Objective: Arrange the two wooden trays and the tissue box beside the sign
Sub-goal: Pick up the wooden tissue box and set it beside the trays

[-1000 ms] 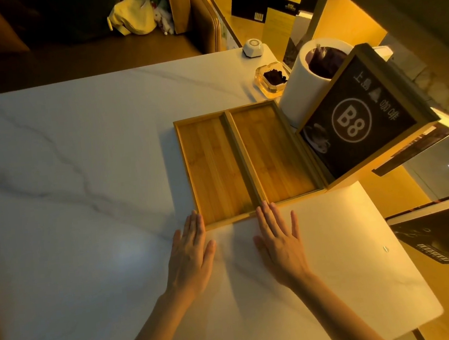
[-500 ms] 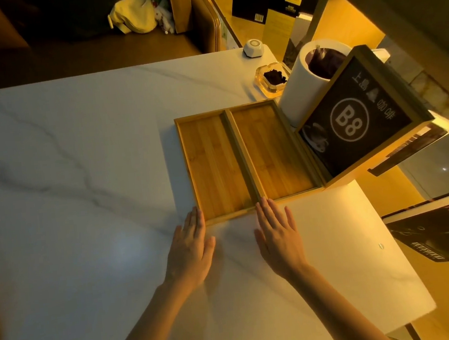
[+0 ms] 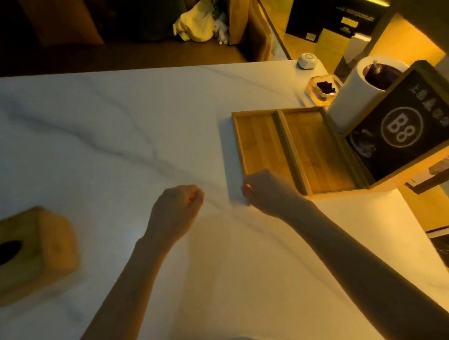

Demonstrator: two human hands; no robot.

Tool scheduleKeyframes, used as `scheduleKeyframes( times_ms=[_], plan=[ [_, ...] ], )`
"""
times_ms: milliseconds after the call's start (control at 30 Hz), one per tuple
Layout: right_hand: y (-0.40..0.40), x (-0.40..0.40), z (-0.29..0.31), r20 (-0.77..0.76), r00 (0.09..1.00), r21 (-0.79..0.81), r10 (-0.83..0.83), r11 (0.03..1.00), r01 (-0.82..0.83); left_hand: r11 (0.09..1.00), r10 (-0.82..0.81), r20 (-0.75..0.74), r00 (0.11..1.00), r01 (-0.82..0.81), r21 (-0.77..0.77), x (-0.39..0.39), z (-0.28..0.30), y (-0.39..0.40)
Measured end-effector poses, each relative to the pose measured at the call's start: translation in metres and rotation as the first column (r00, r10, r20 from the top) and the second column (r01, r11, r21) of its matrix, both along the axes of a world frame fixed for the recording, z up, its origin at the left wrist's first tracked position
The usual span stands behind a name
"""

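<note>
Trays [image 3: 295, 152], 2 touching beside sign [image 3: 408, 127], tissue box [image 3: 26, 254] far left, left hand [image 3: 176, 210], right hand [image 3: 268, 190] seemingly fisted, empty

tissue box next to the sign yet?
No, the tissue box sits far left on the table, well apart from the sign and the trays.

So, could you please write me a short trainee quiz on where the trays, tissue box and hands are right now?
1. True or false: the two trays lie side by side next to the sign.
2. Where is the tissue box? A) in a tray B) far left on the table, apart from the trays C) on the sign
3. Fill in: both the left hand and right hand hold ____.

Key: 1 true; 2 B; 3 nothing.
</note>
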State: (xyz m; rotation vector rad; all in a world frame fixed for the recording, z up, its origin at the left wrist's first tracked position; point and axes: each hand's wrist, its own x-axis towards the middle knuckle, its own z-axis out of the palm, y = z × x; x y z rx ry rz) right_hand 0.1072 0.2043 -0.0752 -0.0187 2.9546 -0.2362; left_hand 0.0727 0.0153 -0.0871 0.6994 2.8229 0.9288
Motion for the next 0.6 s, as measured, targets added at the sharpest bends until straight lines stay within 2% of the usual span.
scheduleKeyframes(
  times_ms=[67,200,400,500,600],
  plan=[
    [-0.03,-0.012,0.003,-0.062,0.998,-0.085,0.014,0.996,-0.019,0.998,0.064,-0.024,0.998,-0.064,0.024,0.001,0.011,-0.028],
    [-0.096,-0.032,0.008,-0.118,0.979,-0.178,0.164,0.967,-0.183,0.971,0.239,-0.104,0.965,-0.235,0.048,0.006,0.02,-0.089],
    [-0.188,-0.054,-0.003,-0.123,0.945,-0.374,0.303,0.868,-0.327,0.821,0.57,-0.145,0.809,-0.567,0.063,0.021,0.01,-0.168],
    [-0.225,-0.066,-0.014,-0.059,0.945,-0.514,0.322,0.802,-0.305,0.735,0.676,-0.104,0.729,-0.677,0.031,0.026,-0.001,-0.193],
    [-0.251,-0.08,-0.022,0.093,0.913,-0.675,0.397,0.699,-0.235,0.644,0.76,-0.094,0.643,-0.764,-0.027,0.028,-0.013,-0.207]
  ],
)
